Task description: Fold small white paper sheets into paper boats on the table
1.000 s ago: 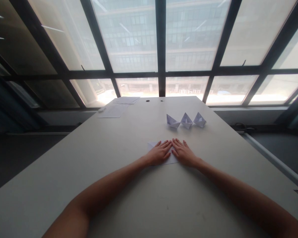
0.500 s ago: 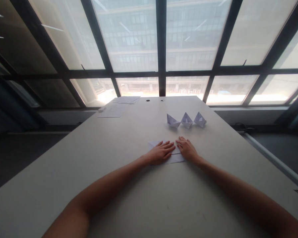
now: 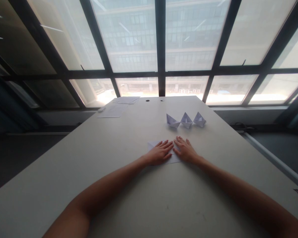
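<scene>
A folded sheet of white paper lies flat on the table under both hands, so much of it is hidden. My left hand rests palm down across its middle, fingers stretched towards the right. On the right part of the paper my right hand is laid flat, its fingers spread and pointing away from me. The fingertips of the two hands are close together. Beyond them stand three folded paper boats in a row: the left boat, the middle boat and the right boat.
The white table runs away from me to large framed windows. At its far left lie several sheets of paper and a small whitish object. A round dark hole sits near the far edge.
My right hand has slid slightly left over the paper, nearer the left hand, and its fingers are more spread. The left hand has hardly moved.
</scene>
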Available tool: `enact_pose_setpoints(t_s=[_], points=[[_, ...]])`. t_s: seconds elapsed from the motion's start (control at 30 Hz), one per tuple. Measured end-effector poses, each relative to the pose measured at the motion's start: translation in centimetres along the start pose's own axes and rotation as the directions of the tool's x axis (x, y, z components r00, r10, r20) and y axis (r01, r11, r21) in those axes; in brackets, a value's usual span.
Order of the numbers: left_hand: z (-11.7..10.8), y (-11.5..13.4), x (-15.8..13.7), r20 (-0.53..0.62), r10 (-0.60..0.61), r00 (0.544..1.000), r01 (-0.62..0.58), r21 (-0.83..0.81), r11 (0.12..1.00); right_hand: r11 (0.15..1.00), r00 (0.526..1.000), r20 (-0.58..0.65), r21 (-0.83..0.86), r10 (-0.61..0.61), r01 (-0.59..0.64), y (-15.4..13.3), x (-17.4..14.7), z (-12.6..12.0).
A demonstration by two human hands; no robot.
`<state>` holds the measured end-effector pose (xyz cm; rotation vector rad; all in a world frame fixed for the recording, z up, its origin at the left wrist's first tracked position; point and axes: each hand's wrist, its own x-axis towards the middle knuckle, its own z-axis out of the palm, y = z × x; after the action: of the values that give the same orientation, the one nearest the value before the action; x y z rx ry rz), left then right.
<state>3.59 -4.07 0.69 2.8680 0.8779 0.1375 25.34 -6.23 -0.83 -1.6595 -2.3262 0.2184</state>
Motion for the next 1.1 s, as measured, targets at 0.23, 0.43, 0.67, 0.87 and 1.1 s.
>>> enact_pose_setpoints(t_s=[0.23,0.43,0.67,0.87,1.1], points=[[-0.32,0.06,-0.14,-0.003,-0.002,1.000,0.002,-0.014,1.000,1.000,1.000,0.018,0.000,-0.017,0.017,0.02,-0.06,-0.08],[-0.37,0.04,-0.05,0.007,-0.008,1.000,0.008,-0.015,1.000,1.000,1.000,-0.001,0.010,0.007,-0.007,0.00,0.19,0.01],[-0.36,-0.03,-0.15,0.005,-0.005,1.000,0.005,-0.004,1.000,0.999,0.998,-0.038,0.027,0.040,-0.039,0.26,0.42,0.26],[-0.24,-0.04,-0.09,0.010,-0.001,1.000,0.001,-0.004,1.000,0.999,0.999,-0.034,0.029,0.043,-0.042,0.21,0.33,0.11],[-0.35,-0.07,-0.15,-0.008,0.013,1.000,-0.013,-0.025,1.000,1.000,1.000,-0.012,0.002,0.009,-0.009,-0.24,-0.07,-0.31]])
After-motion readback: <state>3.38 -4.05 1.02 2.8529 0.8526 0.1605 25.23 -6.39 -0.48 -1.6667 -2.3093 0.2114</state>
